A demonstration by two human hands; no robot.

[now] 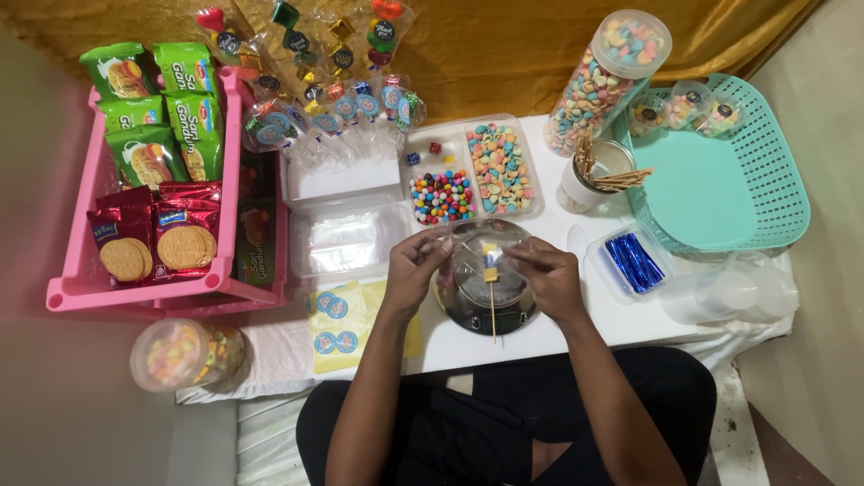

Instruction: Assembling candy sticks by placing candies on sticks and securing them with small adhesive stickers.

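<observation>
My left hand (416, 264) and my right hand (548, 274) both pinch a clear plastic wrapper (486, 245) above a round metal tray (487, 304). Inside the wrapper sits a small yellow and blue candy on a thin wooden skewer (492, 310), whose stick hangs down over the tray. The left fingers grip the wrapper's left edge, the right fingers its right edge. A divided clear box (472, 172) of colourful candies lies just beyond my hands.
A pink crate (85, 286) of biscuit packs stands left. A teal basket (765, 180) with wrapped candies sits right, next to a cup of skewers (591, 175), a tall candy jar (606, 77), blue twist ties (633, 261), and round stickers (335, 322).
</observation>
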